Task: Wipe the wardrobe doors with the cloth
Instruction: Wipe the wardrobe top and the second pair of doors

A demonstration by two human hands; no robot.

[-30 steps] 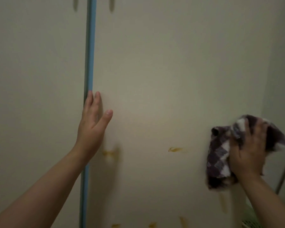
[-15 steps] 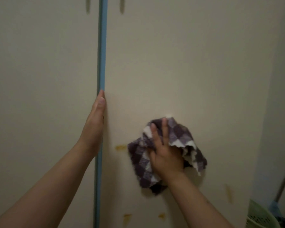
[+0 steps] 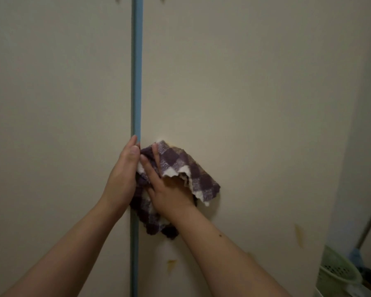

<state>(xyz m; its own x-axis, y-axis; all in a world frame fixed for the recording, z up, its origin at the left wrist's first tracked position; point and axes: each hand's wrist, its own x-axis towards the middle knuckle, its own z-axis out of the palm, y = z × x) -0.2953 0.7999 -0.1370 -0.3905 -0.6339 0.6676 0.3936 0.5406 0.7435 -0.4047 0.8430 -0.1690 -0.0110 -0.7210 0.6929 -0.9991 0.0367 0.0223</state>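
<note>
My right hand (image 3: pixel 169 189): It lies flat with fingers spread, pressing the cloth (image 3: pixel 176 166) on the right door (image 3: pixel 244 103). It is not a fist; it pins the cloth.
My left hand (image 3: pixel 123 179): It is open and flat on the blue strip (image 3: pixel 136 71) between the doors. It holds nothing.
What changed: A second ago the cloth was far out to the right of where I press now. It has slid across the door, and now it touches my left hand.
Yellow spots: The ones in the middle are gone or hidden under the cloth. One spot (image 3: pixel 171 263) sits below my hand. A streak (image 3: pixel 299 234) sits low and far right.
What it means: I think this swipe is done. I need to go lower next.
Left door (image 3: pixel 51 125): Not wiped yet, I think.
</note>
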